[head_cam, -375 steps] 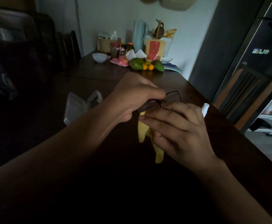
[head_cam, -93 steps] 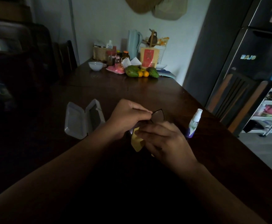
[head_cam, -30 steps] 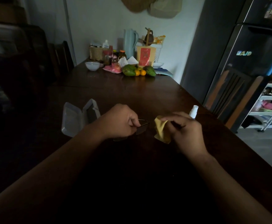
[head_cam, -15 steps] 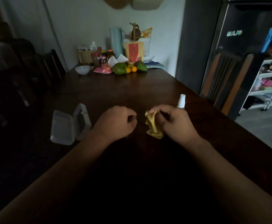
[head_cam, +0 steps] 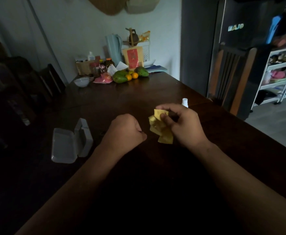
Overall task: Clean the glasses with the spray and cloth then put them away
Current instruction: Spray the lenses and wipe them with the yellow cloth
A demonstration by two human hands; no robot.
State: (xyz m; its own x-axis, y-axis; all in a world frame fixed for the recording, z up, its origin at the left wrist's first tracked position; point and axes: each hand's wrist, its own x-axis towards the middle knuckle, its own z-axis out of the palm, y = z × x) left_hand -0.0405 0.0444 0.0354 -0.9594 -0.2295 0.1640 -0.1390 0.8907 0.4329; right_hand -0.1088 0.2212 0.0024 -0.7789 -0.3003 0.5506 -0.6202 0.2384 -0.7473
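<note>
The scene is dim. My left hand (head_cam: 125, 131) is closed in a fist over the dark table, and only a small dark bit of the glasses (head_cam: 140, 131) shows at its fingertips. The rest of the frame is hidden or lost against the dark wood. My right hand (head_cam: 184, 126) is just to the right, pinching a crumpled yellow cloth (head_cam: 161, 131) between thumb and fingers. The white top of the spray bottle (head_cam: 184, 101) pokes up behind my right hand. A grey glasses case (head_cam: 67, 145) lies open to the left of my left hand.
The dark wooden table (head_cam: 155, 184) runs away from me. At its far end are a white bowl (head_cam: 82, 81), fruit (head_cam: 130, 76), jars and a pale jug (head_cam: 113, 46). A chair (head_cam: 232, 77) and a dark fridge stand to the right, with more chairs on the left.
Over the last second the lens seen at my left fingers has slipped out of sight. The cloth is more bunched in my right hand. The view has shifted slightly.
</note>
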